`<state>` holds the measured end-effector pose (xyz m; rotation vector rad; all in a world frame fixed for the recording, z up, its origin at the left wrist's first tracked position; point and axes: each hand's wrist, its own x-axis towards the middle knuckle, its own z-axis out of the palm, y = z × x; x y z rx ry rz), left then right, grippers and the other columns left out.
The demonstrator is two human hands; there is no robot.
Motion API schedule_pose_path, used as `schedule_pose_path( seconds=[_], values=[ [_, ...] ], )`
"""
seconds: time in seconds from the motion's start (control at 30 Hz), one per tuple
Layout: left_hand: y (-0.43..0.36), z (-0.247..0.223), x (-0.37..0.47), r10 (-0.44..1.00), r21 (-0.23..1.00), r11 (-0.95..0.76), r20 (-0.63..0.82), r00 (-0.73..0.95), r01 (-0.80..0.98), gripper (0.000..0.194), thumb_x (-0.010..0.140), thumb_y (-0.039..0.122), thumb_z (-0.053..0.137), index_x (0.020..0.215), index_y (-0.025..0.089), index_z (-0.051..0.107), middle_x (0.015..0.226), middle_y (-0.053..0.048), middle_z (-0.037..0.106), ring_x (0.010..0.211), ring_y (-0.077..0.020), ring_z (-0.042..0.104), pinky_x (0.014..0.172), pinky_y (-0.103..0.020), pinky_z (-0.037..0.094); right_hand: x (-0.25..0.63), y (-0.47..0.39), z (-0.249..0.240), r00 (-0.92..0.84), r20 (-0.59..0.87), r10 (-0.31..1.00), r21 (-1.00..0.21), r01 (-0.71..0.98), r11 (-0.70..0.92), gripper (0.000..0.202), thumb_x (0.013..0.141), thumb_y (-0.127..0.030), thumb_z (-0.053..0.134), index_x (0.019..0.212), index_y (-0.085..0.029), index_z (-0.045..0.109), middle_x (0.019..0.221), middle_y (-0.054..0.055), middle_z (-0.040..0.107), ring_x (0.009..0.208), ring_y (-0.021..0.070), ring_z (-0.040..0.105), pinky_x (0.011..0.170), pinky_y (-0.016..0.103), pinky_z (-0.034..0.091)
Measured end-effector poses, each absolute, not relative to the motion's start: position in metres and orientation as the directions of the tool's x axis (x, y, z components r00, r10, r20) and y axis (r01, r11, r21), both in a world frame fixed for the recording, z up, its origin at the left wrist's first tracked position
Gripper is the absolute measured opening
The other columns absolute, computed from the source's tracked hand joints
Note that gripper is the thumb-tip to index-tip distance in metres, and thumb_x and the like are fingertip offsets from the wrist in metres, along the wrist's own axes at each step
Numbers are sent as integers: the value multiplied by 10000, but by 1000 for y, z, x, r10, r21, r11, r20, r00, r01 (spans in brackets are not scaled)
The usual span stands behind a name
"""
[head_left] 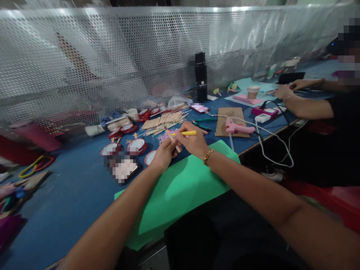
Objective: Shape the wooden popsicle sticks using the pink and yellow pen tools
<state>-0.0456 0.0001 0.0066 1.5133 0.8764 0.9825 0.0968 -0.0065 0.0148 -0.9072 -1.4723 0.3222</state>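
My left hand (164, 155) pinches a flat wooden stick (169, 134), which slants between its fingers. Closed around a yellow pen (189, 133), my right hand (194, 141) meets the left one at the stick. Where the pen's tip touches is too small to tell. Both hands are above the near edge of the blue table (75, 180), over the far side of a green sheet (180, 187). Behind them lie a heap of wooden sticks (165, 120) and some pale purple strips (163, 138).
Right of my hands, a pink glue gun (239, 128) rests on cardboard (222, 112), with white cables (263, 146) beyond. A black bottle (201, 77) stands behind. Round red-rimmed pieces (137, 146) and yellow-handled scissors (30, 167) lie left. Another person's hands (284, 92) work at the right.
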Motion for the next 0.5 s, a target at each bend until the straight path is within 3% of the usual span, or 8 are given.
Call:
schedule_pose_path(
  seconds=[0.5],
  values=[
    [2, 5, -47, 911, 990, -143, 124, 393, 19, 299, 836, 466, 626, 731, 191, 575, 567, 49, 504, 449, -75, 391, 413, -196, 259, 97, -6, 15, 156, 687, 710, -715, 317, 623, 219, 849, -247, 573, 665, -233, 456, 627, -44, 532, 616, 139, 524, 617, 273, 429]
  ],
)
